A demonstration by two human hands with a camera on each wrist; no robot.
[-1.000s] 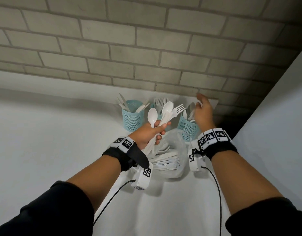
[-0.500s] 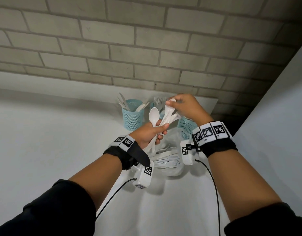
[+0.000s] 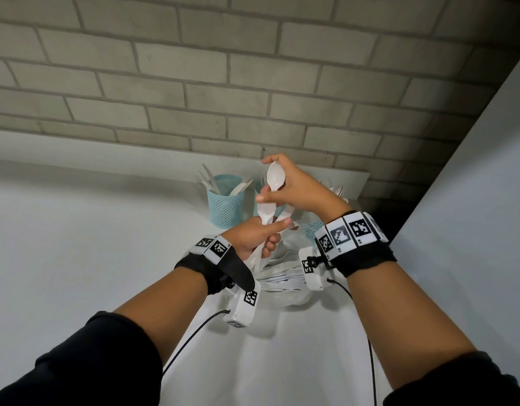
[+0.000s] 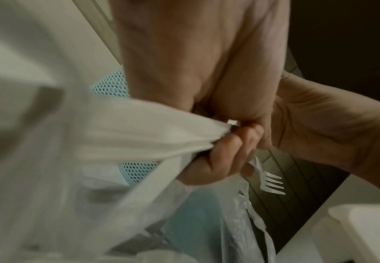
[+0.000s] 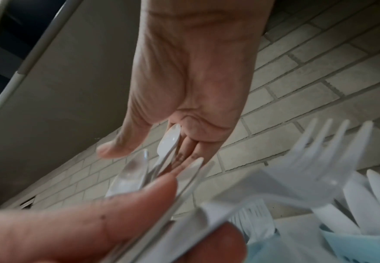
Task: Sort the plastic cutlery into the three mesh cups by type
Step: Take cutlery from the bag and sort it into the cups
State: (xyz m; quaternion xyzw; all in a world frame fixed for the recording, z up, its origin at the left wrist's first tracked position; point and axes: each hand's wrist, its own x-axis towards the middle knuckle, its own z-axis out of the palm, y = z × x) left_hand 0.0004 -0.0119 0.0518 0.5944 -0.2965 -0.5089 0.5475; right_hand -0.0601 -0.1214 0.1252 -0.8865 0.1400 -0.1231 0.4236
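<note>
My left hand (image 3: 264, 234) grips a bundle of white plastic cutlery (image 3: 266, 213) by the handles above a clear bag. In the left wrist view a fork (image 4: 271, 183) sticks out past its curled fingers (image 4: 227, 156). My right hand (image 3: 272, 190) is just above the bundle and pinches one white spoon (image 3: 275, 177), bowl up; the right wrist view shows that spoon (image 5: 168, 140) between thumb and fingers. Three light blue mesh cups stand by the wall: the left cup (image 3: 226, 205) holds knives, the middle cup (image 3: 258, 189) is mostly hidden by the hands, and the right cup (image 3: 313, 230) shows under my right wrist.
A clear plastic bag (image 3: 282, 284) with several more white pieces lies on the white table (image 3: 91, 244) between my wrists. A brick wall (image 3: 252, 83) rises directly behind the cups. A white panel (image 3: 472, 200) borders the table on the right.
My right hand came from the right cup over to the bundle, took hold of a spoon and has lifted it above the others. The left hand has stayed in place with the bundle.
</note>
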